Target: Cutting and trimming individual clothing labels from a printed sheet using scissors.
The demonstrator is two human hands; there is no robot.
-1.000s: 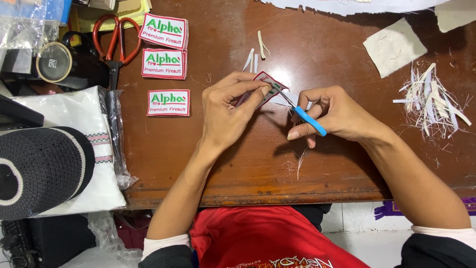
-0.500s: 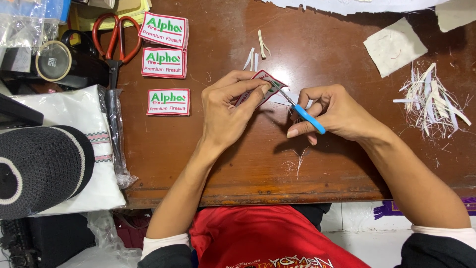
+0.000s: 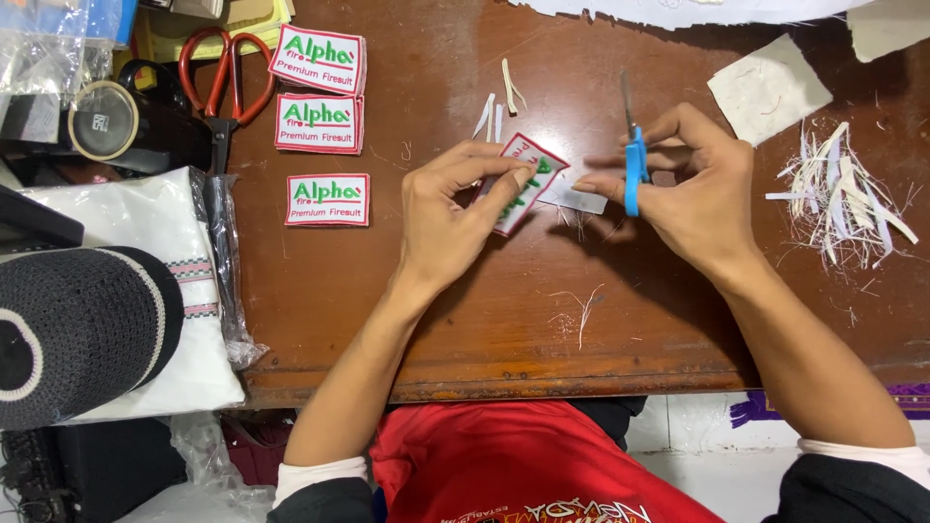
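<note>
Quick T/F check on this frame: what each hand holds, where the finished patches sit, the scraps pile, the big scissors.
1. The left hand holds an embroidered patch. True.
2. The right hand holds a red marker. False: it holds a small blue-handled snipper, blade pointing up.
3. Three finished patches lie on the table left of the hands. True.
4. The pile of white scraps lies left of the left hand. False: it lies right of the right hand.
5. The red-handled scissors are in use. False: they lie untouched at top left.

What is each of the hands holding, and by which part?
The left hand pinches an embroidered patch by its lower edge. The right hand holds small blue-handled scissors by the handle, blades pointing up.
</note>
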